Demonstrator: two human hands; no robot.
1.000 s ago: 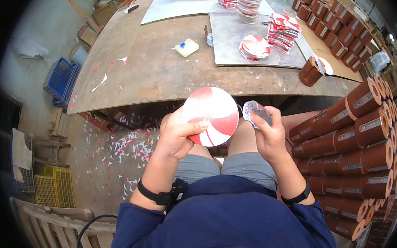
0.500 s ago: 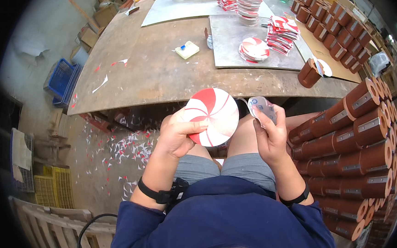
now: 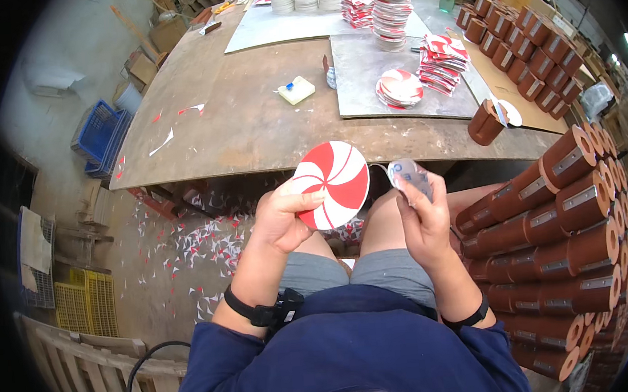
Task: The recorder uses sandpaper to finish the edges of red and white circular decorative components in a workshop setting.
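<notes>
My left hand [image 3: 281,216] is closed on the left edge of a round disc [image 3: 340,179] with red and white swirls, its thumb lying across the printed face. To the right, my right hand [image 3: 429,228] pinches a small bent greyish sheet [image 3: 409,177] with blue print between thumb and fingers. The kind of sheet is not plain; it looks like folded sandpaper. A narrow gap separates it from the disc. Both hands are above my lap, just in front of the table edge.
On the wooden table [image 3: 236,121] lie a metal-grey board [image 3: 358,91] with swirl discs [image 3: 400,88] and square swirl pieces [image 3: 444,59] in stacks, plus a pale yellow block [image 3: 296,90]. Brown cylinders [image 3: 550,245] are piled close to my right. Scraps [image 3: 208,240] litter the floor.
The disc has tilted, and the glare on its face has gone, so the red shows fully. Both hands have shifted slightly left, still holding the same things.
</notes>
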